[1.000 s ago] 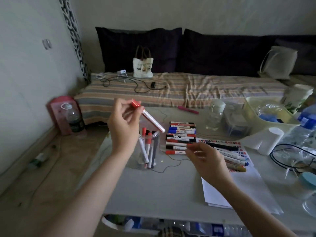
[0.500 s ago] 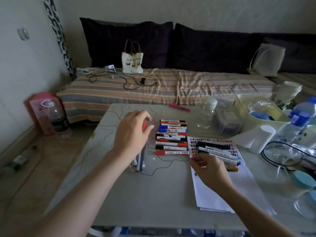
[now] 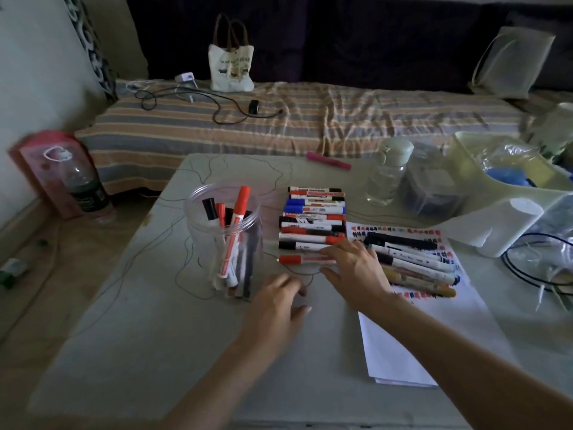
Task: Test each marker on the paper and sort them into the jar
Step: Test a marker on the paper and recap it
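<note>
Markers (image 3: 311, 225) lie stacked in row on table (image 3: 155, 336) right of jar (image 3: 224, 240), which holds several; our right hand (image 3: 356, 271) pinches nearest red marker (image 3: 305, 259), left hand (image 3: 274, 308) hovers loose, empty, near jar base; paper (image 3: 403, 346) under right wrist

Two bare forearms come up from the lower edge of the head view, with no sleeve, cuff or glove on either as far as the frame shows them. The left hand (image 3: 276, 301) and the right hand (image 3: 356, 274) carry no ring, watch, strap or band at finger or wrist, and the fingernails that show are short and unpainted. Both hands are a little blurred in the dim light, so finer detail of the fingers cannot be told
</note>
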Motion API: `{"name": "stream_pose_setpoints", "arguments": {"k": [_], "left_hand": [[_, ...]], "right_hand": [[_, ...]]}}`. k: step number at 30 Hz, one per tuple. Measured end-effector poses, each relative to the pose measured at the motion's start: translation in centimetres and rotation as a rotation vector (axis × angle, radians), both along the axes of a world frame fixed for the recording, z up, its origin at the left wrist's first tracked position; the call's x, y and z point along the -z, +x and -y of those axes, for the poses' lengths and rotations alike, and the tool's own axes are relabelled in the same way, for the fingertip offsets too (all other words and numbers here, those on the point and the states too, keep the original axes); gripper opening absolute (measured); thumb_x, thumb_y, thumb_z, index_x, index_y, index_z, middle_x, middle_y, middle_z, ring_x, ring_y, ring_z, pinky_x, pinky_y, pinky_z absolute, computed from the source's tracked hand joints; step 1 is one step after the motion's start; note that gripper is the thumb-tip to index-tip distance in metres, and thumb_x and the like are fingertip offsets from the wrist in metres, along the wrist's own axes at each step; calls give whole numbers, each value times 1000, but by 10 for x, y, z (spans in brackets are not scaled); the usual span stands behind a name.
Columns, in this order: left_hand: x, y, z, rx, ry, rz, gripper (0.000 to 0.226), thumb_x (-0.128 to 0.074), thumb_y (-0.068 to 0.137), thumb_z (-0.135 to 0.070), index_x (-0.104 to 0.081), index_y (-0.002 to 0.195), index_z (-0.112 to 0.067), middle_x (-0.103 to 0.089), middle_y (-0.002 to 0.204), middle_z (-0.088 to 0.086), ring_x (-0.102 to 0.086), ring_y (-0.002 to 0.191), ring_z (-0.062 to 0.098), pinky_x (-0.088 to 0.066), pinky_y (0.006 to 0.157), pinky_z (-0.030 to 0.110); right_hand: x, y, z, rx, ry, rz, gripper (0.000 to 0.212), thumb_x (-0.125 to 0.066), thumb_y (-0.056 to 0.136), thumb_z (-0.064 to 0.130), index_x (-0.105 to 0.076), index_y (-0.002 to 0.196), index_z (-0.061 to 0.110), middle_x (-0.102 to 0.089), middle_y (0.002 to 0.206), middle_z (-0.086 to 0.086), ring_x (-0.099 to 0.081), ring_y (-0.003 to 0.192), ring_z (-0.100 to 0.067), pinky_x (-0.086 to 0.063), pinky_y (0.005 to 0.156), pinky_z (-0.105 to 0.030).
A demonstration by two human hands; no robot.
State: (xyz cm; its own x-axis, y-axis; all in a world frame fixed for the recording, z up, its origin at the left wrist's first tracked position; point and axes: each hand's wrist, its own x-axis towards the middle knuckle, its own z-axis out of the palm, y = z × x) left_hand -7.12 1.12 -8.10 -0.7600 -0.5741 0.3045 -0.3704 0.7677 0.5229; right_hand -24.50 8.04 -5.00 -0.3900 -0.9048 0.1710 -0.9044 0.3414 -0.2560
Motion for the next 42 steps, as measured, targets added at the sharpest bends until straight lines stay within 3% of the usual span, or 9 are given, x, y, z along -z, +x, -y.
{"name": "stream_pose_setpoints", "arguments": {"k": [7,10,13,16,20,26,29,35,42], "left_hand": [[5,2,1,-11,62,-29,18,-72,79,-20,-64,94,-17,-60,102,-4,-56,99,16,-43,82,26],[4,2,1,-27,93,-97,24,-72,83,-18,-64,104,-12,-63,105,1,-61,100,20,-43,87,23],[-8,-1,-7,-67,147,-189,37,-69,88,-23,-56,120,-12,-55,115,1,-60,99,16,-47,88,26],[-28,-10,-21,89,118,-192,39,-64,90,-28,-52,126,-17,-51,119,-3,-55,103,8,-48,90,25],[-50,-17,-38,291,-4,-120,22,-56,95,-32,-58,115,-23,-56,104,-9,-54,95,6,-50,79,26],[-64,-19,-40,481,33,-6,33,-45,95,-40,-61,113,-18,-49,93,-19,-45,87,-4,-37,76,9],[-72,-20,-40,509,127,81,36,-40,93,-47,-61,110,-23,-50,85,-24,-50,82,-1,-40,73,15],[-73,-22,-43,514,189,248,15,-46,99,-36,-58,106,-32,-50,78,-27,-51,74,-4,-34,64,13],[-71,-24,-60,242,819,-212,24,-61,84,-36,-68,100,-20,-60,71,-15,-53,69,3,-44,69,17]], "right_hand": [[-1,7,-4,34,-13,-1,27,-65,89,43,-68,105,22,-54,115,-3,-49,111,-26,-41,93,-44],[-25,1,-29,6,-18,176,23,-53,98,40,-60,101,18,-66,90,1,-65,74,-18,-55,66,-35],[-39,-6,-63,47,25,328,20,-55,98,34,-65,86,21,-62,62,12,-57,49,0,-42,49,-12],[-46,-6,-88,63,106,500,31,-57,98,27,-62,68,27,-57,50,17,-51,45,4,-38,48,-10],[-54,-7,-111,30,75,667,29,-56,99,28,-74,89,7,-54,59,6,-40,45,-3,-35,46,-13],[-54,-8,-142,-211,-142,485,32,-58,96,34,-71,83,7,-58,64,-3,-50,56,-18,-46,53,-33],[-47,-5,-150,-269,-245,391,51,-49,95,54,-72,89,10,-57,65,-2,-47,58,-17,-42,53,-32],[-30,-2,-157,-211,-228,389,39,-51,94,43,-69,83,10,-51,61,3,-40,52,-11,-34,49,-23],[-40,-1,-155,-19,-44,1124,22,-57,95,30,-70,99,13,-71,77,-2,-56,62,-12,-47,59,-22]]}}
